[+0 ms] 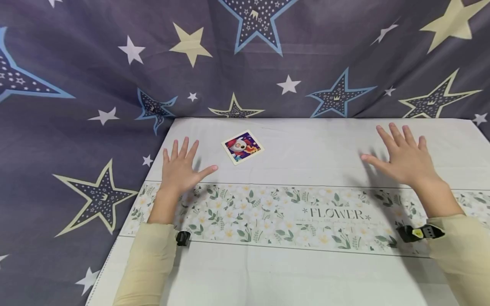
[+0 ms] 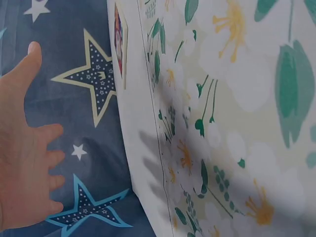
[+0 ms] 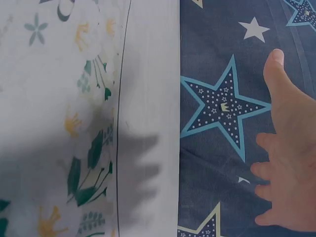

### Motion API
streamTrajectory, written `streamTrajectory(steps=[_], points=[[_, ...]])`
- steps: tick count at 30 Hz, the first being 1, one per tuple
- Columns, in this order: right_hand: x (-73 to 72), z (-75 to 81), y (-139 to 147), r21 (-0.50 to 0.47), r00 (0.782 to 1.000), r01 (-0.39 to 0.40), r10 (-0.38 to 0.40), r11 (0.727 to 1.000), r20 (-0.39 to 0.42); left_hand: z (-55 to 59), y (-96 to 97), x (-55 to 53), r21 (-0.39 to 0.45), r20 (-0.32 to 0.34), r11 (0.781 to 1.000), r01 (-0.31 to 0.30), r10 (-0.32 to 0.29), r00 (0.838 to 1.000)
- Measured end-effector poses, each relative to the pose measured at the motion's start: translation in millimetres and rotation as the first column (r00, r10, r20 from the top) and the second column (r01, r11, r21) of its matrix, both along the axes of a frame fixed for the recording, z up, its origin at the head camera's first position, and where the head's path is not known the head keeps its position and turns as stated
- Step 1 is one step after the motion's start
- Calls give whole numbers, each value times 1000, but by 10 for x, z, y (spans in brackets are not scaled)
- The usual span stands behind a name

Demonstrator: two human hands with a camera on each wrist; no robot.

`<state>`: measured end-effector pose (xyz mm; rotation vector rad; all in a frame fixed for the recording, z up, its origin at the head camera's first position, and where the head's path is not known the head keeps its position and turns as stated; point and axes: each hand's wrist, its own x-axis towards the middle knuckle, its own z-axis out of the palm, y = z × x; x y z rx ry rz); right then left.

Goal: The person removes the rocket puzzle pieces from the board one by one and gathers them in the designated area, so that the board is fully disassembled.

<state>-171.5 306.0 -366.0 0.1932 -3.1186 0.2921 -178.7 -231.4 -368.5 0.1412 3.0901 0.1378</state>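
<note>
A square card (image 1: 243,147) with a pale border and a colourful cartoon picture lies tilted on the white cloth, left of the middle. In the left wrist view the same card (image 2: 120,45) shows edge-on at the top. My left hand (image 1: 180,172) is held above the cloth to the left of the card, fingers spread and thumb pointing towards it. Far to the right of the card, my right hand (image 1: 407,159) hovers with its fingers spread too. Both hands hold nothing, and their shadows fall on the cloth.
The table is covered by a white cloth (image 1: 306,148) with a floral band (image 1: 268,216) that reads FLOWER. A dark curtain with stars (image 1: 237,80) stands behind the table and along its left side. Black straps with small devices (image 1: 421,232) sit at both wrists.
</note>
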Motion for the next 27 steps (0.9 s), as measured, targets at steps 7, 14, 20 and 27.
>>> streamTrajectory(steps=[7, 14, 20, 27], points=[[-102, -18, -160, -11, 999, -39, 39, 999, 36, -32, 12, -4, 4, 51, 1000, 3, -3, 999], [-200, -58, -350, -30, 995, -77, 79, 997, 64, -106, 61, -19, 82, 91, 996, 31, -39, 995], [-321, -99, -551, -46, 990, -116, 120, 992, 79, -149, 122, -66, 144, 132, 989, 45, -64, 989], [-471, -190, -826, -65, 981, -160, 166, 985, 97, -214, 235, -164, 275, 179, 959, 64, -117, 977]])
